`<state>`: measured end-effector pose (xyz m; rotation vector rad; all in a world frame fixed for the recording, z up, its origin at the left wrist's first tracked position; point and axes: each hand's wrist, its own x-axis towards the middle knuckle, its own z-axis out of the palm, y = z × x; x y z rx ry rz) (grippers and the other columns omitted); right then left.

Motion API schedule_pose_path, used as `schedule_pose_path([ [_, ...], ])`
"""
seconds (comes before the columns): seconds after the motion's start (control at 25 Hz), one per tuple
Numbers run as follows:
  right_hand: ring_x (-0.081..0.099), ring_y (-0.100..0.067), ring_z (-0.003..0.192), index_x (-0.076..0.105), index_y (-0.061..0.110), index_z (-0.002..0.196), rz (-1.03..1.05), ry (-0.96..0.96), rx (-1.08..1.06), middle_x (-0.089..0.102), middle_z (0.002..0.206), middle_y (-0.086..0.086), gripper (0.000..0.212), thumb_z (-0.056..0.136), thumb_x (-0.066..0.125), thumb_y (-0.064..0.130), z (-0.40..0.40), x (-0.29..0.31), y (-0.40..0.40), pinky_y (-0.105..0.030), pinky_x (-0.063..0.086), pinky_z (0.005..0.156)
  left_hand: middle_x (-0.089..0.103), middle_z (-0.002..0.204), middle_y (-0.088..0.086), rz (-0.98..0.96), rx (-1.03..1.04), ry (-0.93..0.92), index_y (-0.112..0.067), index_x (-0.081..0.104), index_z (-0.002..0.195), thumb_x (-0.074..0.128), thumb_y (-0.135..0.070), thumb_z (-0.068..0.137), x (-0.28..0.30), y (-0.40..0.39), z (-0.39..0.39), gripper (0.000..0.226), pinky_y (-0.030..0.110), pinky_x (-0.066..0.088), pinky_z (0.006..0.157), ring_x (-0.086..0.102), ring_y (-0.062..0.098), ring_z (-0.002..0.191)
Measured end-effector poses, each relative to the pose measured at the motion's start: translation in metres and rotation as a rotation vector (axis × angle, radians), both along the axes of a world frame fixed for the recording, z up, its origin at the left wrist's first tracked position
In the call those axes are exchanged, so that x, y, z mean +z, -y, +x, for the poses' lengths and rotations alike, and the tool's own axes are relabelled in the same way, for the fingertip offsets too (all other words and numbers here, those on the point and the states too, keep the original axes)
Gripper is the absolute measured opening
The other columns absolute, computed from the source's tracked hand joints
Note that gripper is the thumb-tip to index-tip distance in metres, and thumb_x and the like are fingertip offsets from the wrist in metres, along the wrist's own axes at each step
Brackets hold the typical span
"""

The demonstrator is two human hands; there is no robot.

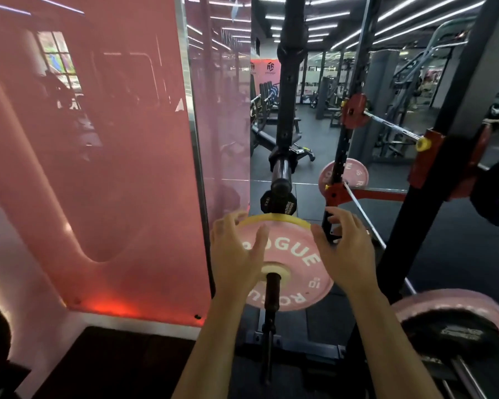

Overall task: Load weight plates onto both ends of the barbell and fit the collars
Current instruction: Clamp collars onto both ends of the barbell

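Hands frame a pink weight plate [288, 254] that sits on the near end of the barbell sleeve [272, 292]; white lettering on its face reads ROGUE, with a small 10 near the lower right; a yellow plate [274, 218] sits directly behind it on the same sleeve, only its upper rim showing. The left hand [236, 251] lies on the left part of the pink face, fingers straight and spread, fingertips reaching the rim; the right hand [343, 251] is at the plate's right edge, fingers spread and loosely extended, thumb against the face; neither hand curls round anything, and whether the right fingers touch the rim I cannot tell. The 2 hands are apart, 1 on each side of the hub, and the dark sleeve end pokes out of the cream-coloured hub toward the camera. Beyond the plates a mirror [300, 116] shows a reflection of the loaded bar and the gym floor; a pink wall panel [98, 139] stands to the left; a black rack upright [432, 180] with red brackets rises on the right; another pink plate [455, 306] sits low at the right edge, blurred.
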<state>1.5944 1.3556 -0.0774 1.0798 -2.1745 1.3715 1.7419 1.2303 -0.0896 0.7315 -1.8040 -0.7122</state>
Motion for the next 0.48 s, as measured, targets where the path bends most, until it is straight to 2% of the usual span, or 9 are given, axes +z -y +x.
schedule_pose_path([
  [0.16, 0.058, -0.02, 0.095, 0.056, 0.016, 0.124, -0.004, -0.014, 0.024, 0.06, 0.111, -0.005, 0.042, 0.087, 0.068, 0.033, -0.061, 0.011, 0.041, -0.036, 0.051, 0.074, 0.052, 0.114, -0.01, -0.035, 0.062, 0.003, -0.026, 0.055, 0.121, 0.067, -0.05, 0.086, 0.015, 0.048, -0.06, 0.044, 0.01, 0.034, 0.077, 0.046, 0.002, 0.1],
  [0.32, 0.057, -0.019, 0.098, 0.055, 0.018, 0.126, 0.024, -0.008, 0.021, 0.06, 0.115, -0.003, 0.044, 0.088, 0.066, 0.037, -0.115, 0.009, 0.079, -0.03, 0.047, 0.072, 0.053, 0.11, -0.01, -0.062, 0.122, 0.012, -0.022, 0.057, 0.12, 0.067, -0.045, 0.088, 0.01, 0.086, -0.101, 0.041, 0.019, 0.037, 0.084, 0.046, 0.002, 0.101],
  [0.48, 0.057, -0.017, 0.101, 0.053, 0.025, 0.127, 0.067, 0.012, 0.048, 0.058, 0.115, 0.0, 0.045, 0.087, 0.065, 0.042, -0.143, -0.002, 0.118, -0.033, 0.049, 0.073, 0.052, 0.112, -0.009, -0.043, 0.105, 0.036, -0.023, 0.056, 0.122, 0.057, -0.059, 0.085, 0.001, 0.121, -0.13, 0.052, 0.027, 0.039, 0.089, 0.048, 0.009, 0.106],
])
